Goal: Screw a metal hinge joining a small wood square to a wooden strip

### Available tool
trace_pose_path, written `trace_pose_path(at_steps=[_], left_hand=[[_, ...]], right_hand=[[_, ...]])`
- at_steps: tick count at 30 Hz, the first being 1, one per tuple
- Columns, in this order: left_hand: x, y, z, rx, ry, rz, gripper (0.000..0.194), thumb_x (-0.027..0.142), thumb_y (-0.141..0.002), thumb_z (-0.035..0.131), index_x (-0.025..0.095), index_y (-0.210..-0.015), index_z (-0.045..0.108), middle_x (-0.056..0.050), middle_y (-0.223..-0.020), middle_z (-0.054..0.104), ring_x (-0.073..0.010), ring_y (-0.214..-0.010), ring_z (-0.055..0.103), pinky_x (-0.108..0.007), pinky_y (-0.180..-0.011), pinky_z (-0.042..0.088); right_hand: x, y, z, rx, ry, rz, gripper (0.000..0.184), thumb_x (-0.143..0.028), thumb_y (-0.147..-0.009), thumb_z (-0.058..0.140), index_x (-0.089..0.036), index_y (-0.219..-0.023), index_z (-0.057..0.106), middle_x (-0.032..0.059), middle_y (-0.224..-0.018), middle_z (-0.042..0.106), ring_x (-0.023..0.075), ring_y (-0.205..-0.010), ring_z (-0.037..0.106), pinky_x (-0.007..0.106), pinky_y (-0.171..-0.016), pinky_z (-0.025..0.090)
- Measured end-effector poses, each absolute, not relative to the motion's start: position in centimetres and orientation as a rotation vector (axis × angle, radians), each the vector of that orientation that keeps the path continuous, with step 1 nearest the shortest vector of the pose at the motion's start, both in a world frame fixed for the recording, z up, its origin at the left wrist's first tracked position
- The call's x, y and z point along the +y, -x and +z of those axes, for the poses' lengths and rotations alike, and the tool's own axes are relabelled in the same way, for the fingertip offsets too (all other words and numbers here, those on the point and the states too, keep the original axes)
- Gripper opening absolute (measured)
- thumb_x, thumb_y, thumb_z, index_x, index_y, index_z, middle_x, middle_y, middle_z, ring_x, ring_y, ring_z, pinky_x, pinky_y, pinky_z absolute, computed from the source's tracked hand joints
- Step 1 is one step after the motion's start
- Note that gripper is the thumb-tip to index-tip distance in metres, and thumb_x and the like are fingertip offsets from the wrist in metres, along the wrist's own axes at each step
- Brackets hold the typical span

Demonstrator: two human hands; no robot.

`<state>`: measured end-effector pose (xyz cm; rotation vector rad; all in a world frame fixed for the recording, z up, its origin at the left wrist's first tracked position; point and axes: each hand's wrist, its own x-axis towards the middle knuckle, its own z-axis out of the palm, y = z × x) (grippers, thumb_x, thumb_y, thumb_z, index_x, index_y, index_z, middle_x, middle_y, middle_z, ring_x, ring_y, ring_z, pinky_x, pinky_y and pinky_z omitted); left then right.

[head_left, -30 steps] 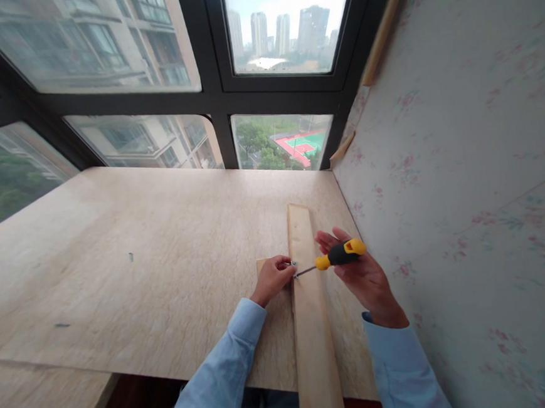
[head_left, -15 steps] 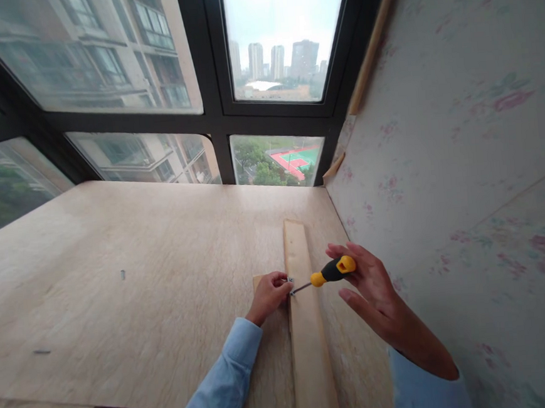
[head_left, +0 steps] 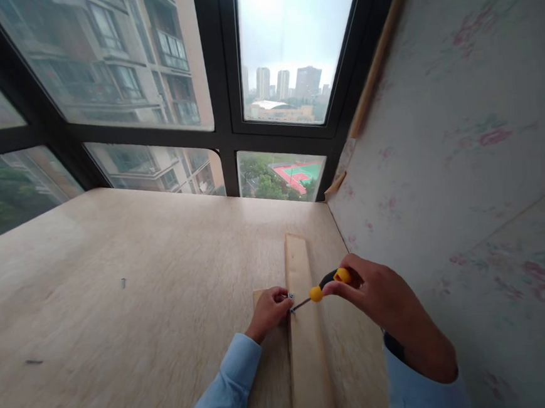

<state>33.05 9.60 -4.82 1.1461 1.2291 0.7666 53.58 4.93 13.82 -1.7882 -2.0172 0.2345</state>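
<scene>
The right hand (head_left: 378, 287) grips the screwdriver (head_left: 329, 282), tilted over the wooden board (head_left: 307, 346), its tip at the board's left edge. There, the left hand (head_left: 272, 308) pinches a small metal piece (head_left: 290, 297).

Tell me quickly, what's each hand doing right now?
Left hand: fingers closed at a small metal piece on the wooden board; firmness of grip unclear.
Right hand: closed around the screwdriver.

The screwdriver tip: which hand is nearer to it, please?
Left. The left hand is just beside the screwdriver tip, at the edge of the wooden board; the right hand is farther, around the handle.
</scene>
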Motion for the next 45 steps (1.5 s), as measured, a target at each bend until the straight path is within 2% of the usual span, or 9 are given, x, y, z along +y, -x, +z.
trace_pose_path(at_steps=[4, 10, 14, 22, 29, 33, 37, 40, 45], left_hand=[[9.7, -33.1, -5.0, 1.211, -1.126, 0.786, 0.033, 0.026, -0.069, 0.069, 0.010, -0.097, 0.066, -0.002, -0.072, 0.066, -0.0117, -0.057, 0.056, -0.021, -0.052, 0.042], [9.7, -33.2, -4.3, 1.228, -1.110, 0.770, 0.026, 0.022, -0.068, 0.069, 0.011, -0.091, 0.066, -0.001, -0.068, 0.064, -0.0119, -0.055, 0.056, -0.021, -0.050, 0.041], [9.5, -33.3, -3.4, 1.278, -1.047, 0.763, 0.028, 0.019, -0.068, 0.069, 0.011, -0.094, 0.066, -0.002, -0.073, 0.066, -0.0137, -0.061, 0.060, -0.023, -0.054, 0.047], [9.3, -33.4, -2.9, 1.288, -1.029, 0.764, 0.028, 0.015, -0.070, 0.067, 0.008, -0.098, 0.068, -0.004, -0.076, 0.068, -0.0135, -0.064, 0.061, -0.022, -0.052, 0.048], [9.3, -33.4, -2.8, 1.291, -1.010, 0.775, 0.030, 0.015, -0.070, 0.069, 0.007, -0.099, 0.069, -0.004, -0.077, 0.068, -0.0139, -0.065, 0.062, -0.022, -0.053, 0.048], [9.3, -33.5, -2.7, 1.319, -1.011, 0.768, 0.034, 0.015, -0.071, 0.068, 0.006, -0.104, 0.070, -0.006, -0.080, 0.069, -0.0153, -0.070, 0.063, -0.022, -0.055, 0.050], [9.4, -33.4, -2.8, 1.330, -1.017, 0.743, 0.038, 0.016, -0.073, 0.068, 0.004, -0.109, 0.069, -0.008, -0.084, 0.070, -0.0155, -0.072, 0.064, -0.022, -0.055, 0.049], [9.4, -33.3, -2.9, 1.306, -1.012, 0.734, 0.040, 0.017, -0.073, 0.068, 0.004, -0.111, 0.068, -0.009, -0.088, 0.071, -0.0160, -0.074, 0.064, -0.023, -0.057, 0.051], [9.4, -33.3, -2.9, 1.299, -0.990, 0.737, 0.038, 0.017, -0.074, 0.069, 0.004, -0.110, 0.069, -0.008, -0.086, 0.071, -0.0155, -0.073, 0.064, -0.022, -0.057, 0.051]], right_hand=[[5.7, -53.8, 12.8, -2.066, 1.523, 0.438, 0.063, -0.049, -0.068, 0.084, -0.023, -0.120, 0.058, 0.0076, -0.106, 0.072, 0.0250, -0.088, 0.070, 0.037, -0.075, 0.058], [5.4, -54.9, 11.0, -2.245, 1.147, 0.639, 0.059, -0.025, -0.094, 0.056, -0.029, -0.149, 0.037, 0.0127, -0.146, 0.053, 0.0257, -0.127, 0.059, 0.046, -0.107, 0.049], [5.3, -55.2, 11.4, -2.267, 1.103, 0.689, 0.057, -0.025, -0.097, 0.052, -0.031, -0.150, 0.032, 0.0100, -0.141, 0.058, 0.0227, -0.126, 0.060, 0.042, -0.105, 0.051], [5.9, -54.4, 12.3, -2.094, 1.660, 0.364, 0.070, -0.062, -0.081, 0.068, -0.019, -0.135, 0.054, 0.0072, -0.083, 0.072, 0.0292, -0.071, 0.071, 0.047, -0.068, 0.060], [4.7, -55.7, 11.3, -2.184, 1.229, 0.523, 0.062, -0.032, -0.093, 0.058, -0.029, -0.151, 0.035, 0.0114, -0.143, 0.056, 0.0261, -0.122, 0.063, 0.041, -0.095, 0.057], [4.2, -55.6, 12.0, -2.202, 1.180, 0.544, 0.044, -0.016, -0.093, 0.049, -0.028, -0.136, 0.052, 0.0085, -0.128, 0.066, 0.0222, -0.114, 0.066, 0.037, -0.092, 0.058], [4.6, -54.8, 13.0, -2.157, 1.341, 0.430, 0.024, -0.026, -0.089, 0.067, -0.022, -0.112, 0.064, 0.0069, -0.100, 0.072, 0.0205, -0.085, 0.070, 0.033, -0.076, 0.060], [4.9, -54.6, 12.9, -2.089, 1.461, 0.374, 0.038, -0.040, -0.080, 0.078, -0.018, -0.108, 0.065, 0.0061, -0.090, 0.072, 0.0207, -0.072, 0.070, 0.033, -0.067, 0.061], [4.8, -55.5, 12.4, -2.164, 1.252, 0.459, 0.061, -0.031, -0.082, 0.077, -0.022, -0.137, 0.053, 0.0089, -0.124, 0.069, 0.0223, -0.103, 0.071, 0.033, -0.086, 0.062]])
